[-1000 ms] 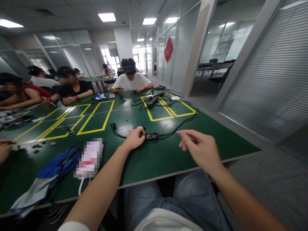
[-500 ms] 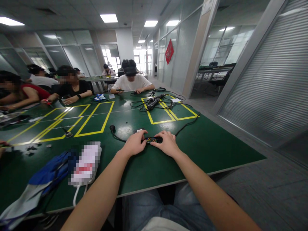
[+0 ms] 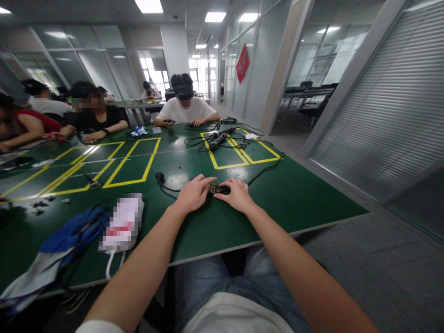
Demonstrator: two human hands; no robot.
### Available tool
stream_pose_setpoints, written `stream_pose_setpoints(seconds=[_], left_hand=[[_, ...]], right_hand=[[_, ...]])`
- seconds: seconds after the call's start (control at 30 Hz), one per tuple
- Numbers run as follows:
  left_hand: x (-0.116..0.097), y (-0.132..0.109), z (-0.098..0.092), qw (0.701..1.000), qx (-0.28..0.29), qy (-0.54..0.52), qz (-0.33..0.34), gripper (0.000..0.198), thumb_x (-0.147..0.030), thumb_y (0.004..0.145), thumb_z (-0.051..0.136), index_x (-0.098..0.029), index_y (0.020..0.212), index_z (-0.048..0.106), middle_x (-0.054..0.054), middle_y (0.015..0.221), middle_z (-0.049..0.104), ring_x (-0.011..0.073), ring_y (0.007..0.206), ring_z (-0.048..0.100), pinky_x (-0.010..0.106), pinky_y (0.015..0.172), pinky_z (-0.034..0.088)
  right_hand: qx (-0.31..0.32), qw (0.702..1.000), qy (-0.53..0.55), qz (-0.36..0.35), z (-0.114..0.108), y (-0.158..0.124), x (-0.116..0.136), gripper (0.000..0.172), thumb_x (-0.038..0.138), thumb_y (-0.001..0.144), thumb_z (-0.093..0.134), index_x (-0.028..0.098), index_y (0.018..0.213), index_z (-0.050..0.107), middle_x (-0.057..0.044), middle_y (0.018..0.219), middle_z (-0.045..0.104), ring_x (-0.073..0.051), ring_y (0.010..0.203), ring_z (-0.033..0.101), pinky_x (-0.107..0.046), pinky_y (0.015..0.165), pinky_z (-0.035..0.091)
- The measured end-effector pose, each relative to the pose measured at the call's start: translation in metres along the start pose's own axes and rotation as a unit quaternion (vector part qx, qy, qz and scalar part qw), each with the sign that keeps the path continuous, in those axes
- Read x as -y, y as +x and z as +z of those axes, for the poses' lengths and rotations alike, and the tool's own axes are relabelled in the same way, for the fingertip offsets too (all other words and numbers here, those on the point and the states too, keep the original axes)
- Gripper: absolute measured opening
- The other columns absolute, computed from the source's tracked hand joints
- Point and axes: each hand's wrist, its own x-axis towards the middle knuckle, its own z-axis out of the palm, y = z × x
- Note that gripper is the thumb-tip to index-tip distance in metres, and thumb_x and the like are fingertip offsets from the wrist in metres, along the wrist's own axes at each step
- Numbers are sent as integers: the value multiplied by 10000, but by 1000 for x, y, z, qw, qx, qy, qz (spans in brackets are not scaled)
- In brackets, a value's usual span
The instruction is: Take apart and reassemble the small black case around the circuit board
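A small black device [image 3: 218,188] with coloured parts lies on the green table [image 3: 222,222], a black cable [image 3: 263,169] running from it to the right. My left hand [image 3: 193,194] rests on the table at the device's left end, its fingers curled over that end. My right hand [image 3: 236,196] is closed on the device's right end. A second black cable with a round end [image 3: 159,176] curves away to the left of my left hand.
A blue-and-white bag [image 3: 65,245] and a white pouch [image 3: 122,223] lie at my near left. Yellow tape rectangles [image 3: 133,162] mark the table. A tangle of black cables and tools [image 3: 218,138] sits further back. Several people sit at the far and left sides.
My right hand came down from the air and closed on the device's right end. My left hand stayed at the device's left end. The view shifted slightly.
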Motion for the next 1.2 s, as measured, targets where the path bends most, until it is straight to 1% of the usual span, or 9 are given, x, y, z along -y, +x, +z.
stream_pose_setpoints(seconds=[0.1,0.23,0.33,0.53,0.73,0.9,1.1,1.2], left_hand=[[-4,0,-1,1000,-3,16,-2,446,-260,1061,423,-309,1404,703,74,1097,618,224,973,664,322,880,553],[-7,-1,-3,999,-24,18,-14,426,-262,1061,426,-325,1348,735,71,1121,590,206,909,642,320,858,553],[-5,-1,-3,1000,-18,7,-12,418,-263,1061,421,-317,1314,750,67,1103,589,203,891,639,318,846,552],[2,2,-1,1000,18,-5,-16,422,-235,1040,429,-307,1241,793,70,1084,622,222,966,656,318,870,547],[5,4,0,999,24,-46,-5,433,-193,1015,435,-299,1188,818,68,1073,685,226,1011,666,330,926,552],[7,5,3,998,32,-61,-6,420,-191,1007,450,-278,1172,827,70,1053,727,227,994,683,332,917,554],[12,4,6,997,48,-55,-3,435,-172,993,467,-286,1191,837,70,988,688,222,951,675,346,922,557],[15,3,8,998,32,-57,2,394,-184,974,526,-300,1170,848,71,1083,640,217,1017,667,355,980,557]], right_hand=[[2,1000,-1,-1,1,1,-1,383,551,874,843,322,1177,789,-74,1268,692,-323,1239,575,-459,1034,402],[3,1000,-6,-9,3,2,-2,413,556,872,843,303,1192,781,-81,1257,690,-313,1209,588,-447,1023,419],[3,1000,-3,-5,3,2,-2,425,560,860,854,304,1191,781,-74,1250,689,-309,1210,587,-438,1017,425],[10,1000,11,-5,1,3,-4,397,534,849,869,316,1170,789,-59,1254,703,-306,1220,586,-432,1021,419],[16,1000,12,-12,0,3,-5,363,510,873,850,332,1184,786,-48,1259,714,-300,1220,590,-431,1031,408],[14,1000,15,-19,1,3,-6,375,502,868,858,328,1192,784,-49,1264,717,-299,1224,590,-432,1030,411],[13,1000,15,-18,1,3,-6,359,481,872,859,320,1184,784,-44,1271,724,-299,1233,594,-427,1028,412],[16,999,21,-18,0,3,-6,344,463,874,856,319,1179,786,-42,1274,721,-296,1233,591,-430,1035,411]])
